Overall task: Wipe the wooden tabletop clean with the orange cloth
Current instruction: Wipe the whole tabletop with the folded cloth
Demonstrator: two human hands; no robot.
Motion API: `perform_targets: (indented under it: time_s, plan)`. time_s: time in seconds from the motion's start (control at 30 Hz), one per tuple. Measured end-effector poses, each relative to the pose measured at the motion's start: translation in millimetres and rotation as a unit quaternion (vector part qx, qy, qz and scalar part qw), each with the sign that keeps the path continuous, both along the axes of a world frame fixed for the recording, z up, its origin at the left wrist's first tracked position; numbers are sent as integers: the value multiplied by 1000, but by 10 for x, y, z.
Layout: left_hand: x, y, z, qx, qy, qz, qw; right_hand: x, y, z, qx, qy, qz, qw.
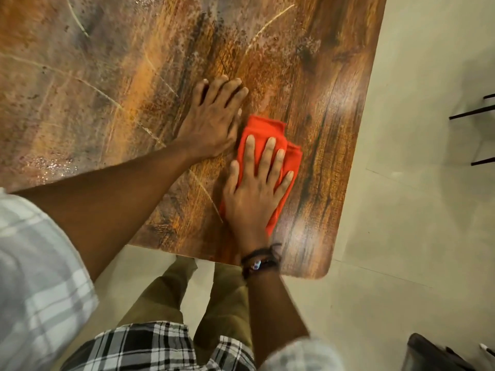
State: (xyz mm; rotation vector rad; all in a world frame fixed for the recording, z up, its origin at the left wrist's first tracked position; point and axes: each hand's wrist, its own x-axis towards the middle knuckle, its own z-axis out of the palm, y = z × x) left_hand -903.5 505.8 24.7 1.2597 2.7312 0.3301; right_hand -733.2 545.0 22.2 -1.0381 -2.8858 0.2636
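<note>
Pale floor tiles (407,183) frame the wooden tabletop (107,76), where the right hand (254,194) presses flat, fingers straight and spread, on the folded orange cloth (263,131) near the table's right corner, while the left hand (211,121) lies flat beside it, likely bracing.

Tabletop (308,62) wood-grain, glossy, streaked with dull smears. Cloth (263,135) soft orange fabric, matt. Floor (415,183) smooth pale tile, slight sheen.
</note>
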Motion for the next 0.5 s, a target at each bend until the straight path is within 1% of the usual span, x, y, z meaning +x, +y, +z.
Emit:
perform_targets:
  time_s: [0.1, 0.2, 0.33, 0.5]
  plan:
    - [-3, -7, 14, -4, -5, -9, 1000, 544, -551, 18, -19, -11, 16, 1000]
    - [5, -10, 17, -6, -10, -16, 1000, 790, -734, -30, -11, -19, 22, 1000]
    - [-2, 0, 21, -7, -9, -15, 1000, 505, -502, -41, -19, -23, -13, 999]
    - [0, -17, 5, 0, 4, -12, 1000, -177, 108, -54, -15, -21, -60, 998]
